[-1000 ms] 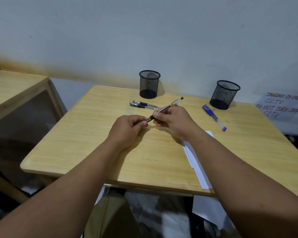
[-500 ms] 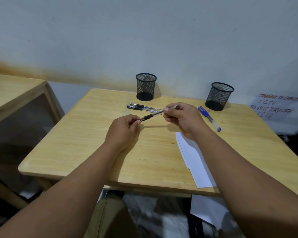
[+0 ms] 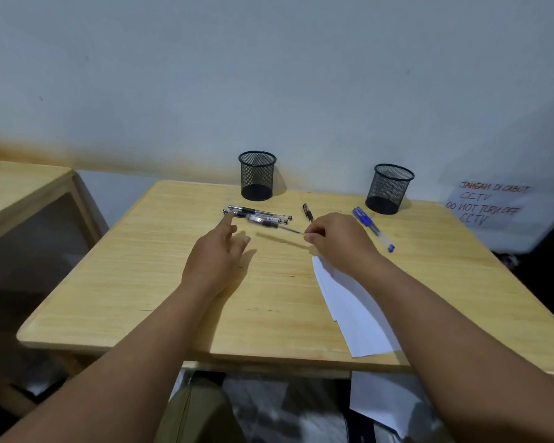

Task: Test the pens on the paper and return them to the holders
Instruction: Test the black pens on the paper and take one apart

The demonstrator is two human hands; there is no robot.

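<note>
My right hand (image 3: 339,244) pinches one end of a black pen (image 3: 279,227), which is blurred and points left, low over the table. My left hand (image 3: 218,254) is open with fingers spread, holding nothing, its index finger near two black pens (image 3: 259,214) lying side by side. A small black pen cap (image 3: 307,212) lies just behind my right hand. A blue pen (image 3: 373,228) rests to the right. White paper (image 3: 349,298) lies under my right forearm. Two black mesh holders (image 3: 257,175) (image 3: 389,188) stand at the back, and both look empty.
The wooden table (image 3: 141,282) stands against a white wall. A handwritten CCTV notice (image 3: 490,203) leans at the right. Another wooden table (image 3: 20,183) is at the left. More paper (image 3: 387,401) lies on the floor below the front edge.
My left hand let go of the pen and opened, moving left toward the two black pens. A black cap now lies on the table behind my right hand, which keeps the pen.
</note>
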